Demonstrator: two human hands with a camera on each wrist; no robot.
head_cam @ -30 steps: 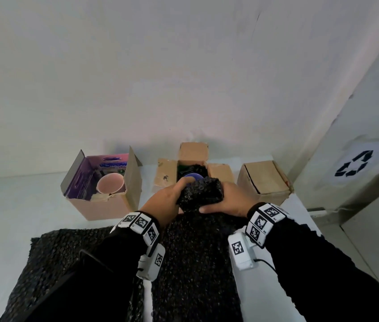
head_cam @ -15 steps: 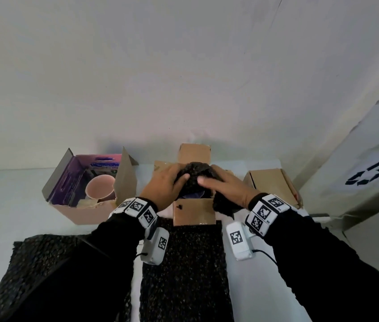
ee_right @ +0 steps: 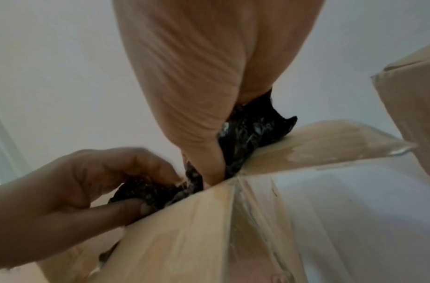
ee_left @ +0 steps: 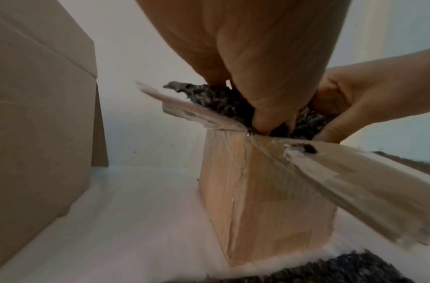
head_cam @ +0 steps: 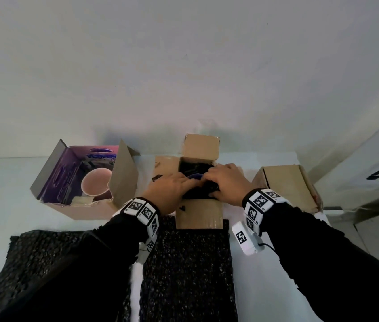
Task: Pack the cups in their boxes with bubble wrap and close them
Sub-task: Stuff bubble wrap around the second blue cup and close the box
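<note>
An open brown cardboard box (head_cam: 199, 213) stands in the middle of the white table, flaps spread. Inside it shows the rim of a blue cup (head_cam: 194, 175), ringed by a wad of black bubble wrap (head_cam: 191, 167). My left hand (head_cam: 174, 187) and right hand (head_cam: 223, 182) both reach into the box mouth. Each grips the wad and presses it down beside the cup. In the left wrist view my left hand (ee_left: 269, 76) digs into the bubble wrap (ee_left: 216, 99) at the box (ee_left: 257, 191) edge. The right wrist view has my right hand (ee_right: 197, 86) pushing bubble wrap (ee_right: 252, 130) inside.
On the left, an open box (head_cam: 86, 209) with a purple inside holds a pink cup (head_cam: 95, 184). A closed brown box (head_cam: 286, 184) sits on the right. Two black bubble wrap sheets (head_cam: 186, 263) (head_cam: 44, 259) lie on the table in front. A white wall stands close behind.
Both hands carried the wad of bubble wrap forward from above the sheet to the middle box and pushed it down inside. It now sits low round the blue cup.
</note>
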